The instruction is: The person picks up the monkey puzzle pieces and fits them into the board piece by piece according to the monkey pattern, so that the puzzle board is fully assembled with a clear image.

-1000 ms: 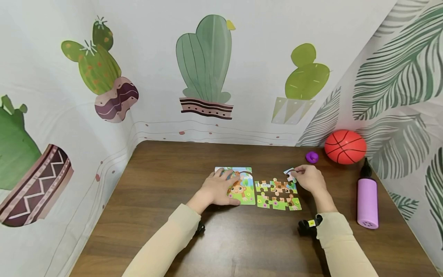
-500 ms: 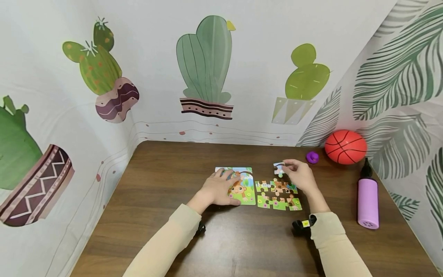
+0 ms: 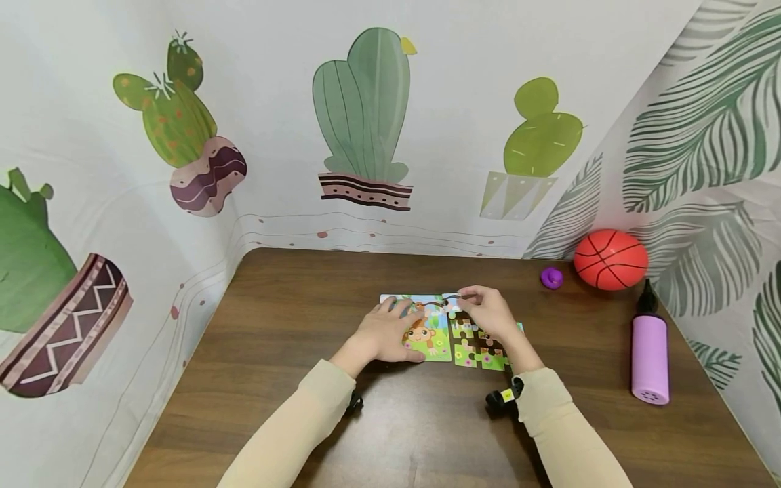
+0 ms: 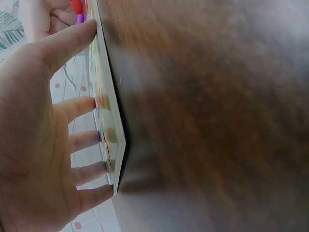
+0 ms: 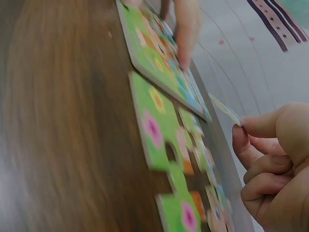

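My left hand (image 3: 383, 332) rests with fingers spread on a monkey picture puzzle board (image 3: 434, 332). In the left wrist view, its thumb and fingertips touch the top of the board (image 4: 112, 130). My right hand (image 3: 491, 315) pinches a loose puzzle piece (image 3: 452, 303) between thumb and forefinger; the right wrist view shows this piece (image 5: 226, 110) edge-on, raised above the table. In the head view it overlaps the board's upper right corner. Two rows of puzzle pieces (image 3: 466, 354) lie just right of the board, partly hidden under my right hand and wrist.
Toward the back right sit a purple toy duck (image 3: 552, 278) and a red ball (image 3: 611, 259) with black lines. A lilac pump (image 3: 649, 359) with a black nozzle lies at the right. Behind the wooden table (image 3: 293, 291) hangs a cactus-printed cloth (image 3: 451, 122).
My right hand has carried the puzzle piece leftward, from the right end of the laid-out pieces to the board's upper right corner. My left hand has stayed on the board.
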{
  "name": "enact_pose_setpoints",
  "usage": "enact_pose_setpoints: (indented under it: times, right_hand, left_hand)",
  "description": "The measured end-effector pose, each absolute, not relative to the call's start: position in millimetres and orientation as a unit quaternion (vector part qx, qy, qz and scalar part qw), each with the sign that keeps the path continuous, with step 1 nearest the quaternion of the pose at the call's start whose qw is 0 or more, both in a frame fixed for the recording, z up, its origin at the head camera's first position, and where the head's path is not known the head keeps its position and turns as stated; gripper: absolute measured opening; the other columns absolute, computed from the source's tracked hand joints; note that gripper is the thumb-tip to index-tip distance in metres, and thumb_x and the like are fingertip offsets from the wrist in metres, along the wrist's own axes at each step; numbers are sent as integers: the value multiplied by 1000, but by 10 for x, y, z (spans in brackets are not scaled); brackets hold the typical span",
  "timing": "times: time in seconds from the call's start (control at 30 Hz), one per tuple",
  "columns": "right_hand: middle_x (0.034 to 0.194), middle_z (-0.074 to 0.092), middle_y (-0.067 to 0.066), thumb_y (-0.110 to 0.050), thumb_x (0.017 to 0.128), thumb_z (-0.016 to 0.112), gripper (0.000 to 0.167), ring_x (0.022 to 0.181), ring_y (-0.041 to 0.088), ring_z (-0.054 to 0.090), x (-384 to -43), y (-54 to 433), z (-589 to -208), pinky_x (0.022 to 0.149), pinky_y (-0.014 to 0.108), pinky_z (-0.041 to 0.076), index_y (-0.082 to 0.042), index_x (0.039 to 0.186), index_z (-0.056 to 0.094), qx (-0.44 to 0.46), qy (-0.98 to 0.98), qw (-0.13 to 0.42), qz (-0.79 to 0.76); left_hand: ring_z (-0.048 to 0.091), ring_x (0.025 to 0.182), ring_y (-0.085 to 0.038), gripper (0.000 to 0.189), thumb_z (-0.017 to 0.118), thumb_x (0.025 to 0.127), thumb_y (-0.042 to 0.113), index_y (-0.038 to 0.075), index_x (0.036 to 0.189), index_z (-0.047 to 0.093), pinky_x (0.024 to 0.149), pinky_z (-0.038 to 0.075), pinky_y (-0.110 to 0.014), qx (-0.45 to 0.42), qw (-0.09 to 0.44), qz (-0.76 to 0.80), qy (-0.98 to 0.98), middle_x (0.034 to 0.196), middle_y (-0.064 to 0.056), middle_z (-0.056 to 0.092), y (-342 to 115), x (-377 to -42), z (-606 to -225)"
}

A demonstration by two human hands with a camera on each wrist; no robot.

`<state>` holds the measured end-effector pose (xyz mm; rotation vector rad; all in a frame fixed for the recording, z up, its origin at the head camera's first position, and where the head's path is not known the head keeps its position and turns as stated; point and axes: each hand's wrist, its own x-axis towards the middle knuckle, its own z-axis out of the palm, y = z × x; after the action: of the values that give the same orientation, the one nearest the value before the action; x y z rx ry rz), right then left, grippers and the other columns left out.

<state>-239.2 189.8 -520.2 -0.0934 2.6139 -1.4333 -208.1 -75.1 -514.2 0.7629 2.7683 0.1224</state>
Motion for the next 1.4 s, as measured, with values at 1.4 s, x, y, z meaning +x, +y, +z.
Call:
enact_pose_setpoints:
  times: [1.4]
  right_hand:
    - [100, 70, 6, -27, 100, 71, 24, 74, 21, 62, -2451, 1416, -5292, 62, 36, 48, -12, 118, 76, -38, 922, 61, -379]
  left_hand:
    - [15, 157, -36, 93, 57, 88, 80, 38, 166, 25, 122, 24, -55, 257, 145, 26, 955, 172, -1, 17, -734, -2081, -5132]
